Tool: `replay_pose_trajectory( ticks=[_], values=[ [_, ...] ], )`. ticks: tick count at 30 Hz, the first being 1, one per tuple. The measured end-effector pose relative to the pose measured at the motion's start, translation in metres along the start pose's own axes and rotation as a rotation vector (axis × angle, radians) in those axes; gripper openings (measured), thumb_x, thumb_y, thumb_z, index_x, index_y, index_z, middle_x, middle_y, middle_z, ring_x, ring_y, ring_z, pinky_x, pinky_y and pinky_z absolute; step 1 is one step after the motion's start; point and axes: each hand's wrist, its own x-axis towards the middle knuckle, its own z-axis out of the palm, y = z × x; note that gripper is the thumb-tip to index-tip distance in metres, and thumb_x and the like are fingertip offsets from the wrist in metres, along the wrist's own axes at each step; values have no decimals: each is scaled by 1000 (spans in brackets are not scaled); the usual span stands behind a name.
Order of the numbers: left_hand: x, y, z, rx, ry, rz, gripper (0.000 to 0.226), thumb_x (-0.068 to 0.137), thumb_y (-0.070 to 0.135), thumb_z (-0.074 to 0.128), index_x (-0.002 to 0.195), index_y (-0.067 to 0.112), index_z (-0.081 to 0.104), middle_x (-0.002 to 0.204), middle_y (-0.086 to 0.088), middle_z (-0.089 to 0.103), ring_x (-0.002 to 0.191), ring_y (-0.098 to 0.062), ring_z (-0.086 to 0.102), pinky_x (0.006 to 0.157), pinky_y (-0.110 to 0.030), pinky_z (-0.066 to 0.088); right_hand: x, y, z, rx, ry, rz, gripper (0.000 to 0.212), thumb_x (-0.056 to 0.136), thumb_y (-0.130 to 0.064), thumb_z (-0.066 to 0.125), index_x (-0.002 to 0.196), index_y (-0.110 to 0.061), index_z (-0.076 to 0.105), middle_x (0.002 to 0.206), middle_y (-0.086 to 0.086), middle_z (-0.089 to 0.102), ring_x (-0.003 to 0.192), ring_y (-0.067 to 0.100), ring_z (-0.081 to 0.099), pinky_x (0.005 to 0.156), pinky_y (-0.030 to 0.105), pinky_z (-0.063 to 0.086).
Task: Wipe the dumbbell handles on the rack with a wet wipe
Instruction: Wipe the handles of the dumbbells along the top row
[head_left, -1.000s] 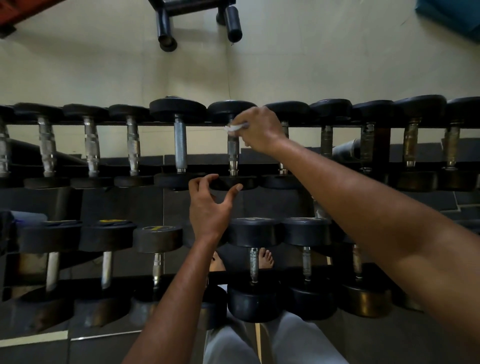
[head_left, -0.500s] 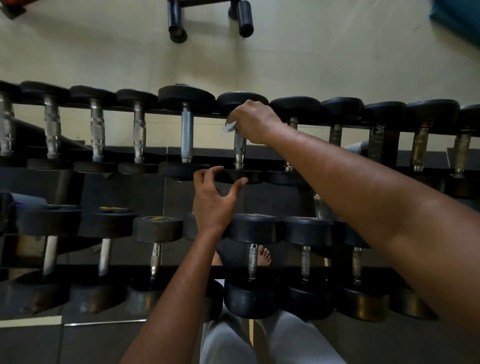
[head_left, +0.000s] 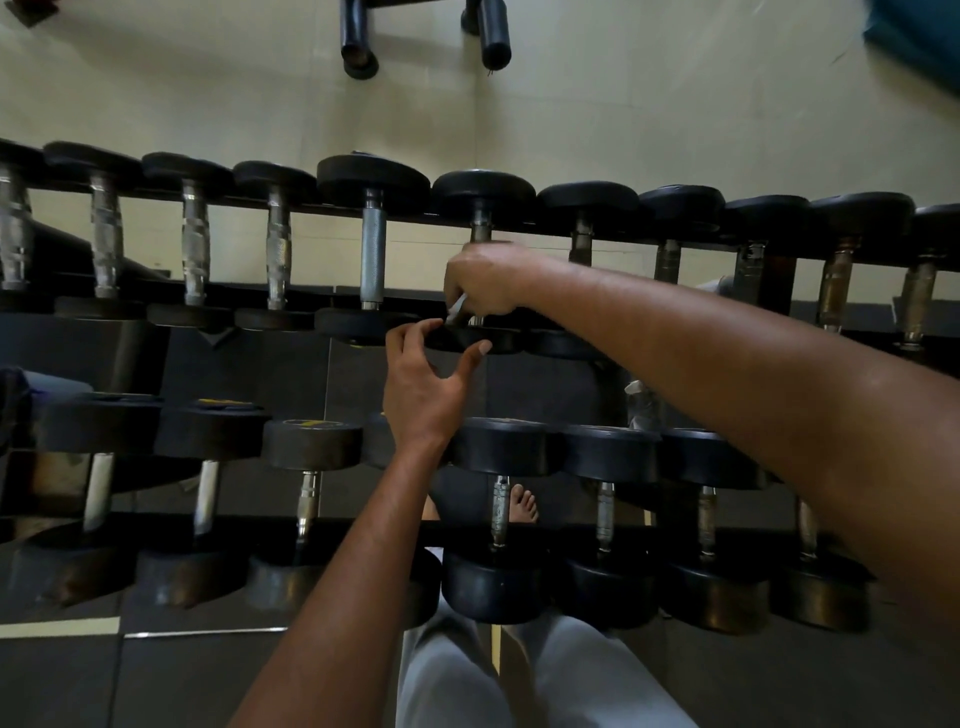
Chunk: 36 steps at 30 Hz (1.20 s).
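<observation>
A two-tier rack (head_left: 628, 234) carries rows of black dumbbells with metal handles. My right hand (head_left: 488, 280) is wrapped round the handle of a top-row dumbbell (head_left: 483, 195), holding a wet wipe (head_left: 457, 307) against it; only a pale corner of the wipe shows below my fingers. Most of that handle is hidden by the hand. My left hand (head_left: 423, 387) grips the rim of the same dumbbell's near head (head_left: 498, 340), fingers on its left edge and thumb under it.
Neighbouring top-row dumbbells (head_left: 374, 260) stand close on both sides. The lower tier (head_left: 501, 512) holds several more dumbbells. Black bench legs (head_left: 358, 39) stand on the pale floor beyond the rack. My legs and a bare foot (head_left: 524, 504) show below.
My right hand with the wipe has slid down the handle from its far end to its near end. My left hand stayed at the near head.
</observation>
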Motion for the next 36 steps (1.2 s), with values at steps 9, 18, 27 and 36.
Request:
replay_pose_trajectory(
  ticks=[9,18,27,36],
  values=[
    [-30,3,34,-396,37,-373,108,72,63,93,154,17,40,149,5,43,128,-9,51,99,-14,45,-40,34,30,808,318,341,23,96,-36,78,115,-23,79,104,-7,72,75,12,71,69,28,60],
    [-19,3,67,-772,121,-444,115,67,38,104,160,30,37,159,14,43,128,0,54,87,-12,57,-54,50,59,1045,427,416,32,100,-37,73,127,-20,74,109,-5,73,71,15,74,76,30,64],
    [2,-27,72,-838,95,-505,65,65,47,97,119,16,76,114,4,78,109,-17,73,95,-36,59,-38,52,63,879,498,363,21,101,-29,74,121,-25,77,106,-9,73,81,10,73,78,29,63],
    [-1,-23,65,-730,17,-506,97,59,52,102,138,19,56,128,3,72,114,-10,71,94,-27,60,-29,52,63,642,622,311,23,100,-22,72,122,-19,78,118,-4,69,105,13,62,88,28,53]
  ],
)
